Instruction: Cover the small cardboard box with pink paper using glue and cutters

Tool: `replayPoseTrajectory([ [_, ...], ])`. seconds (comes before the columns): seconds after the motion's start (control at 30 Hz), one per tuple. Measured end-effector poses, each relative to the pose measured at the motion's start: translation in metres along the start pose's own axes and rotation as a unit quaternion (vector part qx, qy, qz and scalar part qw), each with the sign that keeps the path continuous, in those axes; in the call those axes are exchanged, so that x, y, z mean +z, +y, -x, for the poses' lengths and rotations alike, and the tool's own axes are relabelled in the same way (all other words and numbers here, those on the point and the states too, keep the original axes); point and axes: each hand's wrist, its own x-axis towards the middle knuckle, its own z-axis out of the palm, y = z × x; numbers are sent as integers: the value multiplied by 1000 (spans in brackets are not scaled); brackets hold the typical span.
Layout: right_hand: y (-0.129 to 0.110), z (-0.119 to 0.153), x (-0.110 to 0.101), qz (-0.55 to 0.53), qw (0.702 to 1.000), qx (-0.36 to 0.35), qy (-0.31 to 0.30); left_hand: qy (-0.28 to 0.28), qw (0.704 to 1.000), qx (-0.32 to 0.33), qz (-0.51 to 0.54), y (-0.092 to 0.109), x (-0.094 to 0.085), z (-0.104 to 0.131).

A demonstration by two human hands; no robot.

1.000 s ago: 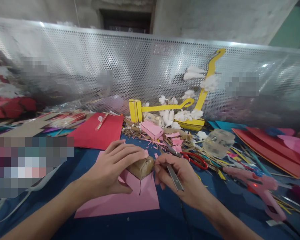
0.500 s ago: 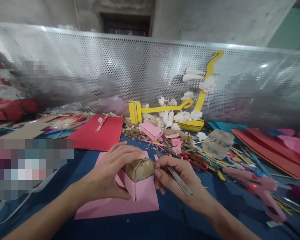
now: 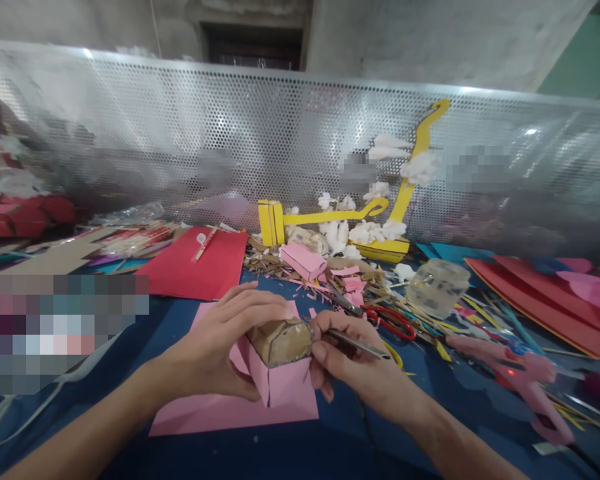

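My left hand (image 3: 220, 347) is wrapped over a small cardboard box (image 3: 285, 343) with angled sides, holding it tilted above the table. Pink paper (image 3: 290, 383) covers its near side, and bare brown cardboard shows at the end facing right. In my right hand (image 3: 353, 353) lies a slim metal craft knife (image 3: 357, 343); its tip is hidden behind the fingers. The right fingertips are at the box's right edge, touching or very close. Under both sits a flat sheet of pink paper (image 3: 190, 420) on the blue tabletop (image 3: 280, 460).
Red-handled scissors (image 3: 390, 323) lie beyond my right hand among paper scraps. A pink glue gun (image 3: 525, 380) with a lit red light is at right. Red sheets (image 3: 200, 267), a clear plastic container (image 3: 437, 287) and yellow paper pieces (image 3: 273, 223) stand before a perforated metal screen (image 3: 180, 133).
My right hand has turned the craft knife from sloping steeply toward me to lying flatter, pointing right. The box has shifted slightly in my left hand.
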Motion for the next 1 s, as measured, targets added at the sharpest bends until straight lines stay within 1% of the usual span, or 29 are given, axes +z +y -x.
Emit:
replayPoseTrajectory([
  [0.13, 0, 0, 2, -4, 1000, -1, 4, 6, 1000, 6, 25, -2, -1, -1],
  [0.37, 1, -1, 2, -7, 1000, -13, 1, 5, 1000, 12, 14, 1, -1, -4],
  [0.43, 2, 0, 2, -5, 1000, -13, 1, 1, 1000, 17, 10, 1, -3, -5],
  [0.5, 0, 3, 0, -5, 1000, -17, 1, 10, 1000, 8, -3, -3, -9, -3],
  [0.53, -2, 5, -1, -6, 1000, -25, 5, 22, 1000, -6, -13, -6, -12, -2],
  [0.6, -8, 7, -5, -4, 998, -50, 29, 70, 995, -67, -36, -14, -20, 2],
  [0.67, -14, 7, -10, 9, 995, -71, 74, 145, 981, -120, -43, -20, -26, 6],
  [0.7, -15, 6, -11, 21, 992, -78, 96, 171, 977, -125, -33, -22, -27, 8],
  [0.73, -16, 5, -13, 38, 990, -82, 112, 184, 975, -121, -20, -23, -26, 9],
  [0.77, -17, 3, -13, 62, 987, -84, 121, 182, 977, -113, -8, -23, -25, 9],
  [0.8, -16, 1, -13, 93, 985, -85, 121, 168, 980, -105, 2, -21, -22, 9],
  [0.93, -11, -1, -9, 237, 963, -76, 99, 107, 990, -88, -1, -11, -9, 6],
  [1.0, -8, 0, -8, 262, 957, -79, 96, 90, 994, -69, -9, -8, -5, 3],
])
